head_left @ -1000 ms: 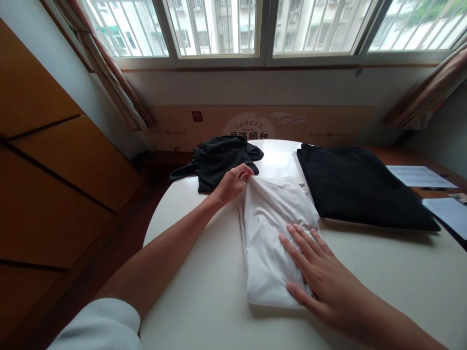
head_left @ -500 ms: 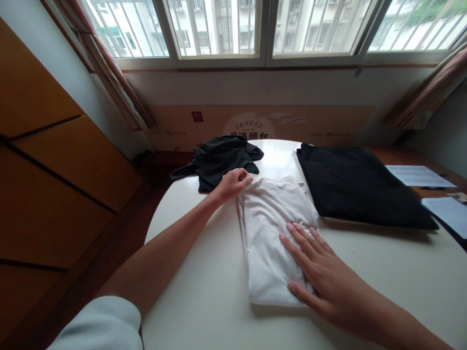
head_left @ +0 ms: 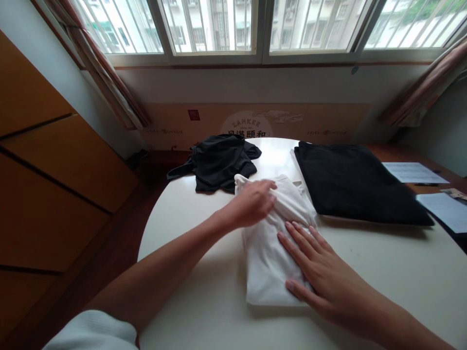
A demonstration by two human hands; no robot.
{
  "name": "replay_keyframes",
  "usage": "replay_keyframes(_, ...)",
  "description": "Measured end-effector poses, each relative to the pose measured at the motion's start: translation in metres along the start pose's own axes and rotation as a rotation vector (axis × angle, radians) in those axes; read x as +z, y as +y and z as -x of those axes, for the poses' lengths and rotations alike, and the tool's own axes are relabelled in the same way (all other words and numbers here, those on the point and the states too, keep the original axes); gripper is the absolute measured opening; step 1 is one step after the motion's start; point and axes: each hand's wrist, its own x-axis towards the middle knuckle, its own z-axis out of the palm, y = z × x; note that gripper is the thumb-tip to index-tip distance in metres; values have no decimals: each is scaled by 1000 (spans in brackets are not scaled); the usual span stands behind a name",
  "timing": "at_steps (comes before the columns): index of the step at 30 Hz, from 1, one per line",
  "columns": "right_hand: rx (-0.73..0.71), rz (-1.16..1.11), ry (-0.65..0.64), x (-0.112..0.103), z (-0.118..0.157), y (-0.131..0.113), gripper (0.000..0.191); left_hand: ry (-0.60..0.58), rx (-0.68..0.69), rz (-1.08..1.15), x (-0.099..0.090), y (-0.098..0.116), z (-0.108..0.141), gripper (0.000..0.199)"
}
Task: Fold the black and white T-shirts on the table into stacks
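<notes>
as hands (head_left: 251, 204) press white shirt (head_left: 264, 272), zankee board (head_left: 246, 125) behind

1. Barred windows (head_left: 215, 29) ran along the far wall, letting in pale daylight, with an apartment block (head_left: 314, 24) beyond them.
2. Striped curtains (head_left: 105, 78) hung at both sides.
3. A printed panel (head_left: 248, 124) lined the wall below the sill.
4. Orange-brown wooden cabinet doors (head_left: 54, 146) stood at left, above a reddish wooden floor (head_left: 109, 233).
5. A round white table (head_left: 368, 277) stood near the window.
</notes>
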Motion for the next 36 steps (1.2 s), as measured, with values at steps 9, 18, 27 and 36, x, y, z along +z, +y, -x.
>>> replay_keyframes(9, -185, -135, -154, -21, -3, -31, 84, -229, 23, -164, 21, -21, -3, 56)
replay_keyframes(18, -268, -96, 163, -13, -12, -44, 42, -50, -410, -274, -64, -8, 4, 35)
replay_keyframes(27, -413, -189, 274, -8, -16, -55, 24, -68, -594, -149, -37, -44, -2, 41)
replay_keyframes(36, -392, -327, 176, -14, -12, -59, 21, 138, -631, 184, -34, -63, -5, 11)
